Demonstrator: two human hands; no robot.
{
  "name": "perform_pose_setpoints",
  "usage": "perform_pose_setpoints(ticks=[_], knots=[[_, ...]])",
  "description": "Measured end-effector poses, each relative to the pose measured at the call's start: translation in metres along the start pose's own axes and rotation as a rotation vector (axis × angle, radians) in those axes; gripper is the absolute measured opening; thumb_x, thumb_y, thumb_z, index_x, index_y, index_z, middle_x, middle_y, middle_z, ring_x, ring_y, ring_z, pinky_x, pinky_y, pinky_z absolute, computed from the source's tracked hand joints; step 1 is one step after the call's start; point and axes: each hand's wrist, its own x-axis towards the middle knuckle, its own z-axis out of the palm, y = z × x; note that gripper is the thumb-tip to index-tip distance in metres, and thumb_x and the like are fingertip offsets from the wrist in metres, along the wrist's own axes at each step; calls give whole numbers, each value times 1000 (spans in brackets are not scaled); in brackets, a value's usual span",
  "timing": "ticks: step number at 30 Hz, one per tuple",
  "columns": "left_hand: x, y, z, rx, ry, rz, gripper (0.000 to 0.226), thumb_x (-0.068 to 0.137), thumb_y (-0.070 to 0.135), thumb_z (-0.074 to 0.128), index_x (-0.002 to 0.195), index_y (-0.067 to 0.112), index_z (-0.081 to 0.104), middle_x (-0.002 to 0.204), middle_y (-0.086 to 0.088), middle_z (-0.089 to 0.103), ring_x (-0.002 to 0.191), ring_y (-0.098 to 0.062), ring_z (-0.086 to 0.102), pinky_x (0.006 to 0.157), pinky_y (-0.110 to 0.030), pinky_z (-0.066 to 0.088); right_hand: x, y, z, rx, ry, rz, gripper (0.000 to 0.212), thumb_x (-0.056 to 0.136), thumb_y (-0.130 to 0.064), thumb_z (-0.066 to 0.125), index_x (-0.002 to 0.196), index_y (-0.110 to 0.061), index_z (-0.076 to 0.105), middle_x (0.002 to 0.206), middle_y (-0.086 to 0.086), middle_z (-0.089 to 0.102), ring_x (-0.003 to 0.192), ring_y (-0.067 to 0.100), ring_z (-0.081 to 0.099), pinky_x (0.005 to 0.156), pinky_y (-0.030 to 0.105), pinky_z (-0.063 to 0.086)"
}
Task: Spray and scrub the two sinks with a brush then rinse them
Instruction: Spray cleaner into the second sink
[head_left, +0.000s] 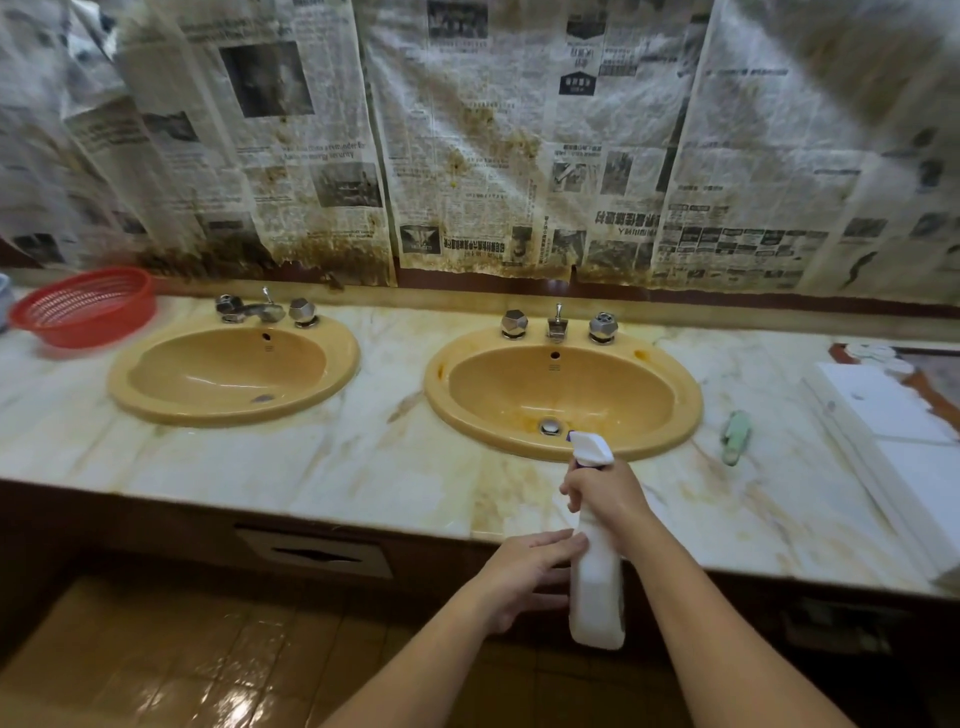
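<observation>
Dim, warm light – glare on the wet floor (171, 675) – edges blurred and bowed.

The right hand (605, 493) grips the neck of a white spray bottle (596, 582), its nozzle pointing at the right sink (563, 395). The left hand (524, 571) rests flat against the bottle's side, fingers straight. Both yellow sinks sit in a stained marble tabletop (322, 467); the left sink (234, 371) lies well apart from the bottle. A red basket (85, 306) stands at the far left, a green brush (735, 436) lies right of the right sink. Stained newspaper (467, 145) covers the wall.
</observation>
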Motion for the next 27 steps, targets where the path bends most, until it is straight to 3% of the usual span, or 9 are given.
perform_pose_setpoints(ticks=[5,9,11,14,18,23,27], knots=[[5,-4,12,39,-32,-27,53,89,53,72,135,28,64,122,11,73,115,-7,68,106,-42,51,-8,17,-10,45,129,48,1,59,-10,58,59,-10,57,58,6,61,64,21,54,66,34,44],[12,-9,26,83,-59,-35,48,90,55,70,130,29,68,121,12,73,115,-7,68,108,-44,49,-12,29,-23,119,221,55,13,65,-2,58,70,-9,67,72,4,72,69,18,59,68,32,46],[15,-12,33,101,-65,-36,51,88,56,71,131,29,67,121,12,73,115,-7,67,108,-43,49,-14,33,-30,101,275,80,6,63,-1,58,61,-7,59,62,6,62,66,21,53,64,34,42],[20,-14,42,126,-82,-34,47,90,55,69,130,31,68,120,14,73,114,-6,67,108,-43,49,-18,38,-38,76,355,106,15,61,-2,57,51,-11,52,54,3,52,62,23,45,60,33,37],[25,-15,51,150,-106,-16,48,89,57,69,130,33,68,120,15,73,113,-6,68,106,-42,51,-24,40,-48,138,410,117,9,67,-3,60,65,-10,65,66,2,68,69,21,56,64,32,43],[33,-16,61,157,-125,-2,45,92,53,68,130,30,69,120,14,73,113,-4,68,106,-41,51,-26,43,-58,112,498,126,7,70,-2,55,65,-6,53,63,7,51,62,23,42,57,30,32],[37,-11,67,182,-106,23,45,93,53,66,131,28,69,120,13,73,113,-6,67,103,-38,54,-26,41,-63,131,582,113,3,72,-6,58,70,-5,59,65,5,58,67,24,50,62,33,39]])
